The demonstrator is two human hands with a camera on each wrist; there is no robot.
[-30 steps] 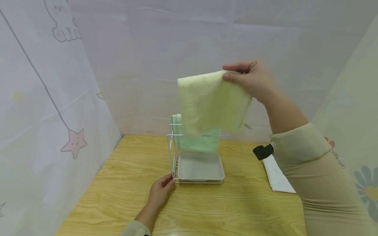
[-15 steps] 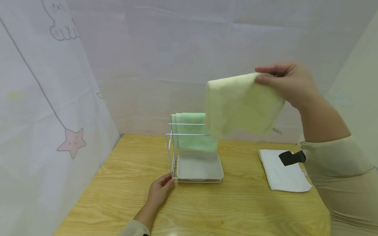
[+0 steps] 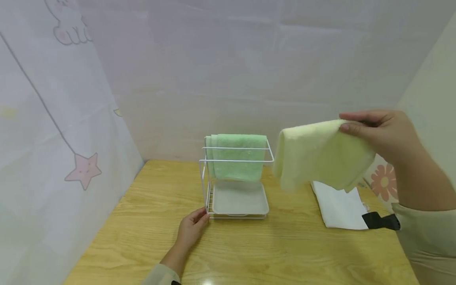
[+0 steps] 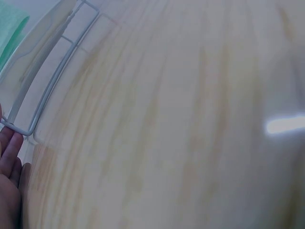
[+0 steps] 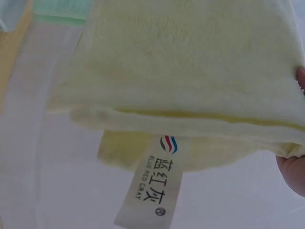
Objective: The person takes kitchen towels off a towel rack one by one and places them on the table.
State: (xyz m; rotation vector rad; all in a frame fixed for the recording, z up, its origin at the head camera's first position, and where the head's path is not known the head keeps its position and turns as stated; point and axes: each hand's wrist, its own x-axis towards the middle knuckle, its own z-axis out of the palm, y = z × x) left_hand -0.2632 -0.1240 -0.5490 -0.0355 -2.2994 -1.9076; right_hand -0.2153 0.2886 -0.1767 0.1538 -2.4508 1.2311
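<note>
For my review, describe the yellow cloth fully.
The yellow cloth looks soft and fuzzy, folded in layers, with a white label printed BLUE RED GRAY plus Chinese characters hanging below. The right hand pinches its upper edge; it hangs above the table, right of the wire rack in the head view.

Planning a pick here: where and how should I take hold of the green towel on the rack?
Likely best: pinch the green towel by the middle of its top fold, coming from above. It hangs at the rear of the white wire rack with that upper edge uncovered, while two bars pass in front and could block a frontal approach.
</note>
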